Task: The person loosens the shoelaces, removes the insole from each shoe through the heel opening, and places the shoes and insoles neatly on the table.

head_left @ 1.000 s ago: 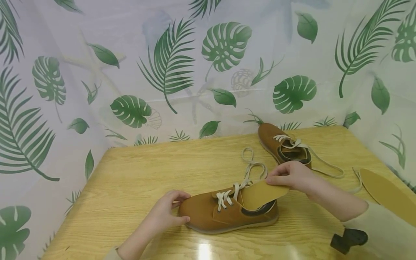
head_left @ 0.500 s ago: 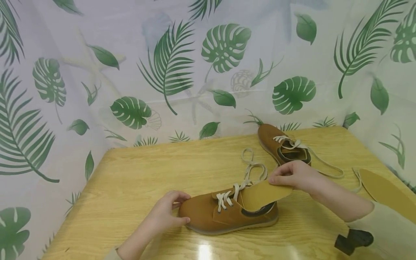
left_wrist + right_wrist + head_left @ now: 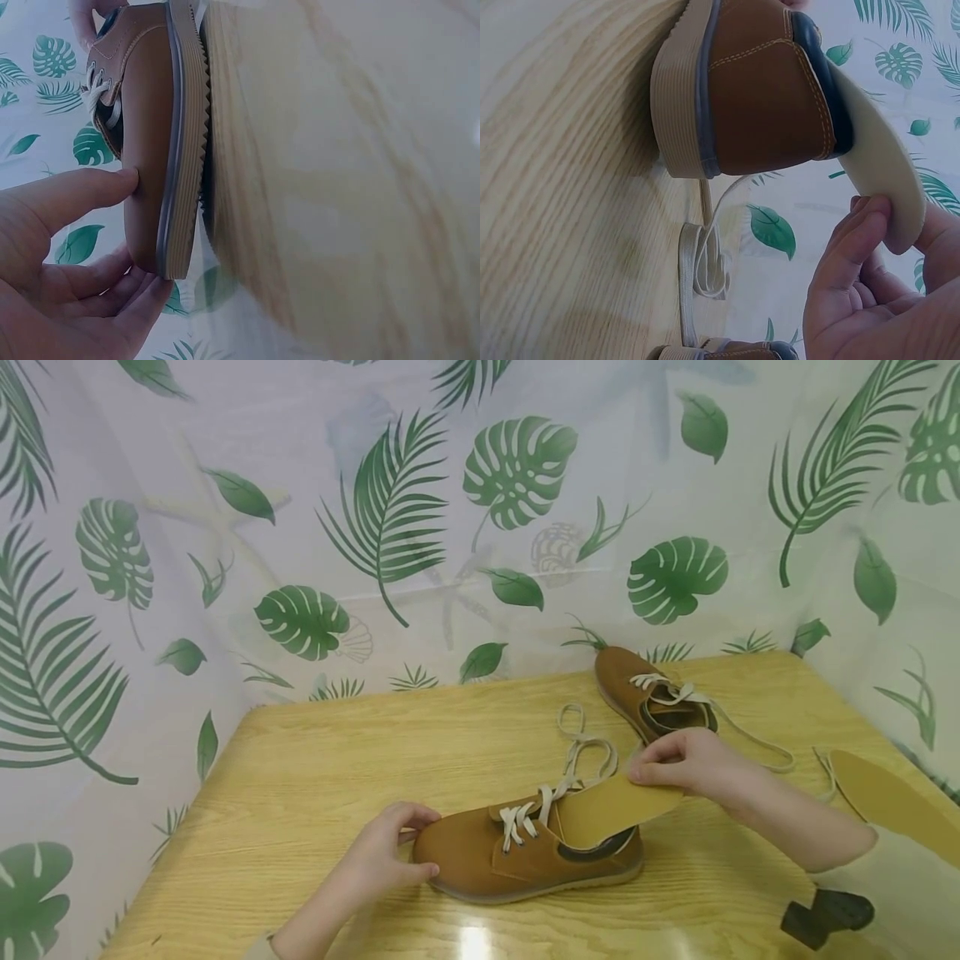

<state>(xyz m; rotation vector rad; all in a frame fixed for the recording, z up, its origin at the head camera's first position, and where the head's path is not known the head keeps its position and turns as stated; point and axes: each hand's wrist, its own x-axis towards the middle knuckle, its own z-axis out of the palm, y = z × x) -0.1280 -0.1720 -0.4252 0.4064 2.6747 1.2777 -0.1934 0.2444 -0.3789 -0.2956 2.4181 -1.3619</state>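
A brown lace-up shoe (image 3: 465,856) stands on the table with its toe to the left. My left hand (image 3: 382,852) grips the toe, thumb on the near side and fingers round the front, as the left wrist view confirms. A tan insole (image 3: 600,814) sticks up at a slant out of the shoe's opening; its front end is hidden inside. Between thumb and fingers, my right hand (image 3: 697,766) pinches the insole's heel end. In the right wrist view, the pale underside of the insole (image 3: 885,176) shows above the shoe's dark collar (image 3: 840,112).
Behind the right hand, a second brown shoe (image 3: 626,677) stands with loose laces. Another flat tan insole (image 3: 892,797) lies at the table's right side. Loose cream laces (image 3: 596,742) trail behind the near shoe. A leaf-patterned curtain (image 3: 420,527) hangs round the wooden table (image 3: 322,752).
My right hand has moved slightly right, drawing the insole a little way back out of the shoe. The left hand and the shoe stay in place.
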